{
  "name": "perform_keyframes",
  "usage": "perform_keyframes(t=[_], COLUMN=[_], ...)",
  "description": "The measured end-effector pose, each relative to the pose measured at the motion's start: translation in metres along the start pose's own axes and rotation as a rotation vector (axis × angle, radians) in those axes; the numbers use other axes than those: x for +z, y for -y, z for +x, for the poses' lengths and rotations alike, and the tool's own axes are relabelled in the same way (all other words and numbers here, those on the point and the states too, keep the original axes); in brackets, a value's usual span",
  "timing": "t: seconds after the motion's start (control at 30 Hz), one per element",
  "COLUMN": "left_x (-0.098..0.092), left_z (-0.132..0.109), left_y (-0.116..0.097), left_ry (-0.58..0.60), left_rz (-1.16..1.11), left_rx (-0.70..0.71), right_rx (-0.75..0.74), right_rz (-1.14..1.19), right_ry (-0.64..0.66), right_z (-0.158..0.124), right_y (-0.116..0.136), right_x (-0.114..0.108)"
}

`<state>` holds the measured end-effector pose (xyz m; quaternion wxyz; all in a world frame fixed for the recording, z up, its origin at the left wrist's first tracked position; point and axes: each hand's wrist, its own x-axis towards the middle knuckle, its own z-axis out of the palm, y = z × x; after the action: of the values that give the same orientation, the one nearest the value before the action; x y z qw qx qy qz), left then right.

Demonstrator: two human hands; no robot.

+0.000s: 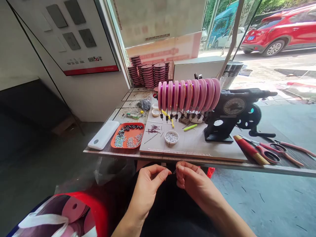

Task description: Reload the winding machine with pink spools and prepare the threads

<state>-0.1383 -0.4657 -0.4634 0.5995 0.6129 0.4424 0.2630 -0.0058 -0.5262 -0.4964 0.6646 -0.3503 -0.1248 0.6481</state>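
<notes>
Left hand (148, 185) and right hand (195, 184) meet just below the counter (271, 167) edge; fingers of both pinch 1 thin dark piece (174, 171), too small to identify. Close hold likely steadies fine work; bead bowl (171, 137) sits within reach.

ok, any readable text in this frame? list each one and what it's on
"50", red, among characters too blurred to read: white wall sign.
Print on the sign's red strip: too small to read.
Window poster: print blurred, unreadable.
Dial on the black machine: markings too small.
Number plate of the red car: unreadable.
</notes>
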Motion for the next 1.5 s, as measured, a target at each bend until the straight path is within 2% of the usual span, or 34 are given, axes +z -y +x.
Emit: perform_keyframes(t=[0.13, 0.2, 0.27, 0.33, 0.43, 0.53, 0.57, 0.63, 0.7, 0.77, 1.0, 1.2, 1.27, 1.37, 1.43, 1.5], left_x=[-0.013, -0.018, -0.022, -0.022, -0.02, -0.018, -0.017, -0.014, -0.012, -0.01, -0.002, 0.007, 0.009, 0.009, 0.008, 0.009], left_z=[0.022, 0.039, 0.054, 0.066, 0.071, 0.06, 0.053, 0.04, 0.028, 0.021, 0.021, 0.018, 0.019, 0.022, 0.026, 0.03], left_y=[-0.004, -0.006, -0.006, -0.005, -0.001, -0.003, -0.005, -0.009, -0.012, -0.011, 0.0, 0.0, -0.002, -0.005, -0.006, -0.008], left_ry=[-0.348, -0.469, -0.475, -0.44, -0.437, -0.497, -0.461, -0.248, 0.007, 0.124, 0.161, 0.105, 0.079, 0.065, 0.067, 0.061], left_rz=[0.543, 0.854, 1.089, 1.218, 1.253, 1.076, 0.968, 0.738, 0.555, 0.441, 0.132, -0.25, -0.325, -0.389, -0.419, -0.437], left_rx=[0.418, 0.558, 0.605, 0.626, 0.672, 0.782, 0.821, 0.858, 0.819, 0.758, 0.591, 0.205, 0.084, -0.038, -0.094, -0.123], right_rx=[0.097, 0.144, 0.162, 0.16, 0.152, 0.155, 0.162, 0.187, 0.215, 0.247, 0.286, 0.207, 0.11, -0.173, -0.387, -0.576], right_rz=[0.111, 0.2, 0.278, 0.329, 0.372, 0.393, 0.401, 0.417, 0.424, 0.416, 0.337, 0.247, 0.131, -0.161, -0.489, -0.951], right_ry=[-0.047, -0.076, -0.082, -0.076, -0.071, -0.062, -0.063, -0.079, -0.097, -0.102, -0.071, -0.098, -0.132, -0.227, -0.328, -0.442], right_z=[-0.001, -0.001, 0.0, 0.001, 0.002, 0.003, 0.002, 0.001, -0.001, -0.004, -0.01, -0.009, -0.011, -0.017, -0.018, -0.014], right_y=[0.003, 0.004, 0.003, 0.002, 0.0, 0.0, 0.0, 0.0, 0.0, -0.001, -0.009, -0.012, -0.004, 0.023, 0.048, 0.071], right_x=[0.004, 0.005, 0.006, 0.005, 0.004, 0.005, 0.006, 0.008, 0.011, 0.013, 0.016, 0.012, 0.008, -0.004, -0.017, -0.031])
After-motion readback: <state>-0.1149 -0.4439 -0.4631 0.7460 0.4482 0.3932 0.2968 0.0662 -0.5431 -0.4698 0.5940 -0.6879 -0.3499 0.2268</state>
